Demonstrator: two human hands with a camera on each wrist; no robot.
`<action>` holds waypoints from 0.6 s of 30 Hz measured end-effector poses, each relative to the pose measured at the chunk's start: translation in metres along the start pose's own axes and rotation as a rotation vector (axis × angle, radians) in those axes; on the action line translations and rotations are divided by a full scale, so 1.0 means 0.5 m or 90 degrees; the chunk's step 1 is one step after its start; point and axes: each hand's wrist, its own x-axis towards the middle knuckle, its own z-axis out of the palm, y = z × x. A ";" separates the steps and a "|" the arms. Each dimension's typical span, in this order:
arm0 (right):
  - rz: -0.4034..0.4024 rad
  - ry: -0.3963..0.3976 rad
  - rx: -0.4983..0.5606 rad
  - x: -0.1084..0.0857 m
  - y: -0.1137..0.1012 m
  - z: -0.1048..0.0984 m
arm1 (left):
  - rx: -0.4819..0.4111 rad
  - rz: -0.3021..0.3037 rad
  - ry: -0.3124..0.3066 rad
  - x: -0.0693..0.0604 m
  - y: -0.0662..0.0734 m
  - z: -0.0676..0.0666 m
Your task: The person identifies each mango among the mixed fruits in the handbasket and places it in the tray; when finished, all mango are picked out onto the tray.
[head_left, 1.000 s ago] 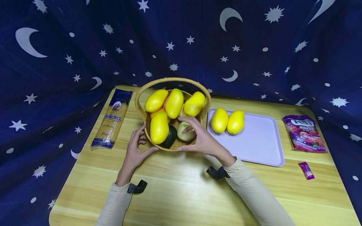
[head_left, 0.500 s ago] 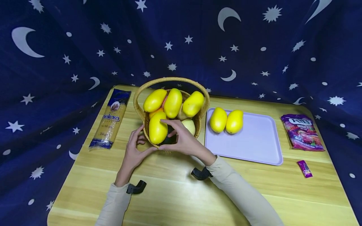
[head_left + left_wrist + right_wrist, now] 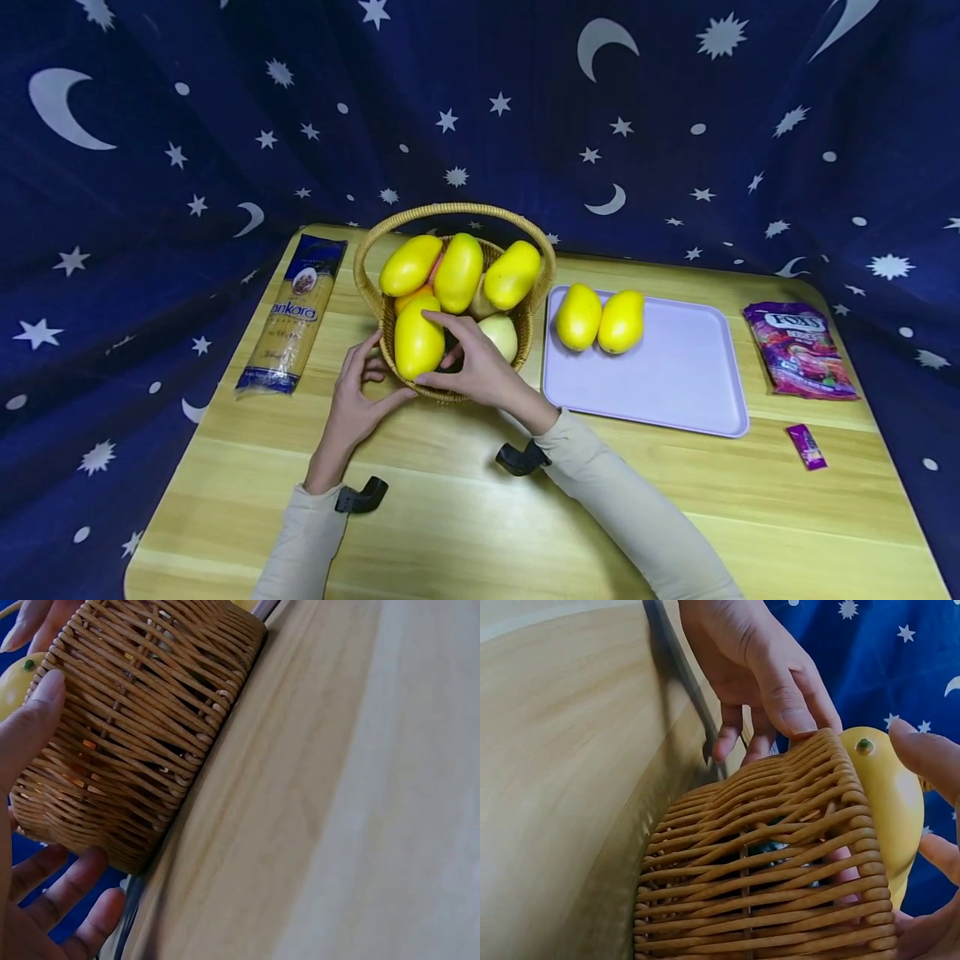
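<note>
A wicker basket (image 3: 142, 712) of fruit stands at the table's far side. My left hand (image 3: 358, 408) holds its front left side, the thumb at the front and the fingers round the outside. My right hand (image 3: 487, 367) reaches over the front rim and grips the front yellow mango (image 3: 417, 343), its fingers and thumb bent round the fruit's right side. In the right wrist view, the mango (image 3: 889, 802) shows above the weave. More mangoes (image 3: 459, 271) lie behind it, a pale green round fruit (image 3: 501, 336) to the right. A dark fruit is mostly hidden under my right hand.
On the right, a lilac tray (image 3: 675, 375) carries two yellow mangoes (image 3: 579, 317). Beyond it lie a purple candy bag (image 3: 801, 350) and a small wrapped candy (image 3: 807, 447). Left of the basket lies a pasta pack (image 3: 291, 321). A starry dark blue cloth (image 3: 525, 183) hangs behind.
My right hand has moved left, from the pale green fruit to the front mango. My left hand has stayed on the basket. The whole view has shifted slightly.
</note>
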 end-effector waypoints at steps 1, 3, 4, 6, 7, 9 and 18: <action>0.002 0.000 -0.002 0.001 0.000 0.000 | 0.001 -0.001 -0.001 0.001 0.000 0.000; 0.004 0.000 -0.008 0.002 0.001 0.001 | 0.000 -0.002 0.000 0.001 -0.001 0.000; 0.002 0.002 -0.012 0.003 0.000 0.001 | -0.001 -0.001 0.000 0.002 -0.002 0.000; -0.001 0.004 -0.021 0.005 -0.001 0.002 | -0.002 0.001 0.002 0.002 -0.003 0.000; -0.001 0.006 -0.026 0.006 -0.001 0.003 | -0.002 0.002 0.003 0.002 -0.004 0.000; 0.000 0.009 -0.034 0.007 -0.002 0.005 | -0.002 0.005 0.003 0.001 -0.005 0.001; 0.016 0.018 -0.076 0.014 -0.005 0.013 | -0.003 0.013 0.002 -0.001 -0.008 0.000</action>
